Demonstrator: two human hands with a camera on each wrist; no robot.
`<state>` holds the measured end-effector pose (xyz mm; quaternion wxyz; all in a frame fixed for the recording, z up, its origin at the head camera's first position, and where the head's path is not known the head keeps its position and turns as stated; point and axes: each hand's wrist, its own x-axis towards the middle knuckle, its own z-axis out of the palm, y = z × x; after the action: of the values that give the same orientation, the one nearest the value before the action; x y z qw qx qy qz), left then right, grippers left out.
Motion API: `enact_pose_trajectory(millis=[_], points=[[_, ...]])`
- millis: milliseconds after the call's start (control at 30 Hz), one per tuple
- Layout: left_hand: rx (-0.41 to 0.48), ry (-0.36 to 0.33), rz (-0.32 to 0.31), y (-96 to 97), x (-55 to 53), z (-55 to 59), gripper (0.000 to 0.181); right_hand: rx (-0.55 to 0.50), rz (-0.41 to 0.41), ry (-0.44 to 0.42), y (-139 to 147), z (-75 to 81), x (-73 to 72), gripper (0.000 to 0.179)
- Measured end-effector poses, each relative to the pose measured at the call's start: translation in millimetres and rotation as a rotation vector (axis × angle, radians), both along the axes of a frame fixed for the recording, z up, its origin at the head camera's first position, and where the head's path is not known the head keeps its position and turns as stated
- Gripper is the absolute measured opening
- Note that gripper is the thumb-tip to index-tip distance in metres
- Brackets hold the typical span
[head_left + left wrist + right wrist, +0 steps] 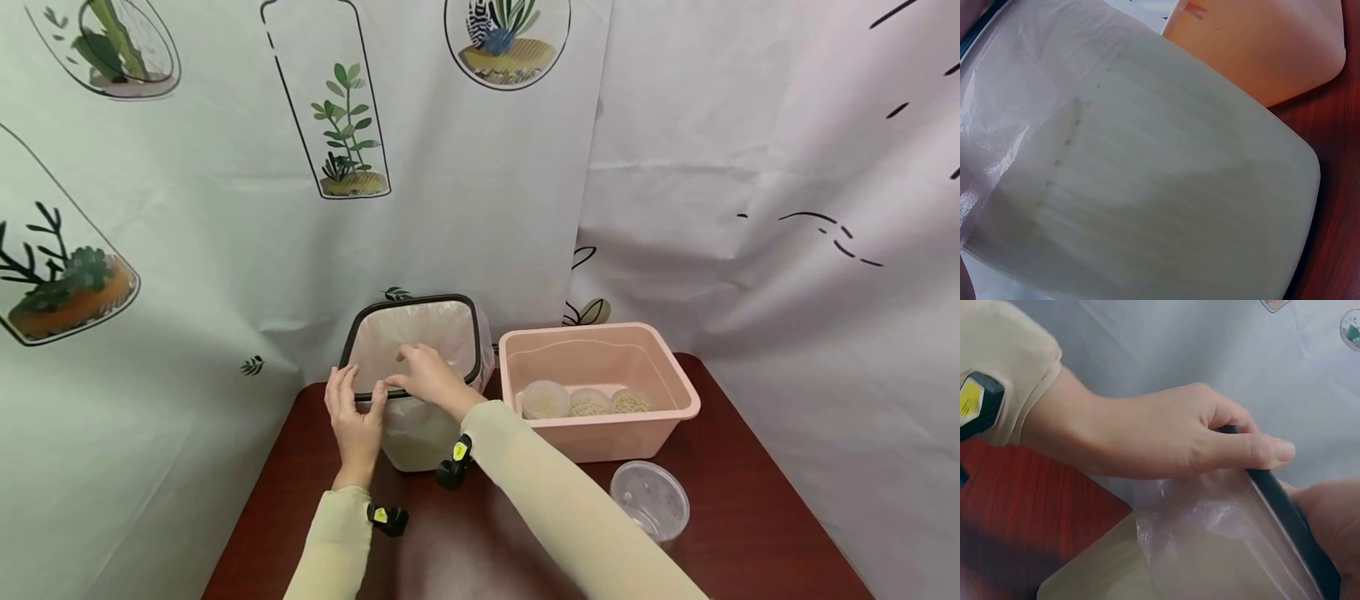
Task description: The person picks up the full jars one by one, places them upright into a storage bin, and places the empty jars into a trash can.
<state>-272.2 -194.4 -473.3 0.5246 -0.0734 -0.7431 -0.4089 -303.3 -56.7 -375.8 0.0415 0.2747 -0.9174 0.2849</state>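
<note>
A whitish trash can point(414, 446) lined with a thin translucent plastic bag point(401, 329) stands on the table, its mouth ringed by a black rim point(480, 333). My left hand point(356, 425) grips the rim at the front left corner; in the right wrist view its thumb point(1260, 451) lies across the dark ring. Just beside it, my right hand point(435, 379) reaches over the front of the mouth, fingers loosely bent, thumb at the rim, with nothing seen in its grasp. The left wrist view shows mostly the trash can's ribbed side point(1172, 187) and the bag point(1022, 75) folded over outside.
Right of the trash can, a pink basin point(592, 437) holds several round tubs with pale, grainy contents, one being a tub point(546, 400) at its left. A clear round container point(651, 500) sits before it on the dark red table point(757, 508). Patterned cloth point(465, 208) hangs behind.
</note>
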Motion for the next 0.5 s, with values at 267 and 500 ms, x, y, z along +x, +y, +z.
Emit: enact_pose_trajectory(millis=[267,500], points=[[0.016,-0.015,-0.005,2.8,-0.6,-3.8,0.046,-0.17,0.071,0.06,13,-2.5,3.4,0.037],[0.015,-0.001,-0.001,-2.1,-1.7,-1.5,0.045,-0.32,0.159,0.296,23,-0.8,10.2,0.032]])
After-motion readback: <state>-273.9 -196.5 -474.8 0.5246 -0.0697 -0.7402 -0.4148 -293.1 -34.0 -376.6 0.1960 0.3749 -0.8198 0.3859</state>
